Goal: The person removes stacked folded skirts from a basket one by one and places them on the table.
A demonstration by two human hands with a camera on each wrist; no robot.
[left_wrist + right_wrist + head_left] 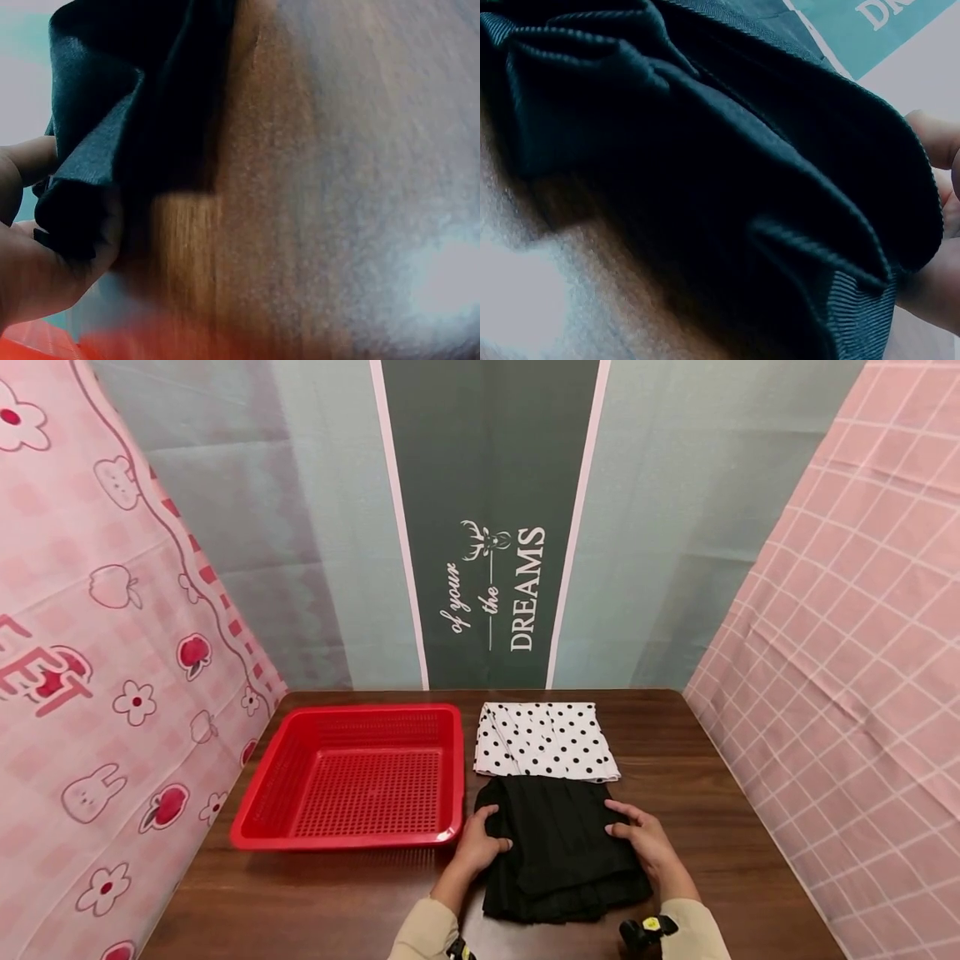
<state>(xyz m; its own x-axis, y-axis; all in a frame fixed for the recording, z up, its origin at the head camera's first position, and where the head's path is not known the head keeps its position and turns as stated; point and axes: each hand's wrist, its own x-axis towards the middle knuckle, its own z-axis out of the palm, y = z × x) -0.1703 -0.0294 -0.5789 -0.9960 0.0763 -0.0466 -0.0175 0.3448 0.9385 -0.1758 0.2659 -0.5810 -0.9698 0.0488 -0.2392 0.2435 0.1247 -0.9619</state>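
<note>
A folded black cloth (562, 839) lies on the table in front of me, in several layers. At its left edge my left hand (480, 845) grips the fabric; the left wrist view shows thumb and fingers (56, 270) round a bunched fold. My right hand (647, 843) holds the opposite edge, thumb on top and the other fingers partly hidden. Up close in the right wrist view, the black cloth (705, 150) has loose folds with stitched, ribbed edges. Just behind it lies a folded white cloth with black polka dots (543, 739), its front edge meeting the black one.
On the left stands a red plastic basket (348, 842) with a perforated floor and nothing in it. The brown wooden table (720, 852) ends at a grey-green curtain (645, 527) behind. Pink patterned cloths hang along the left and right sides.
</note>
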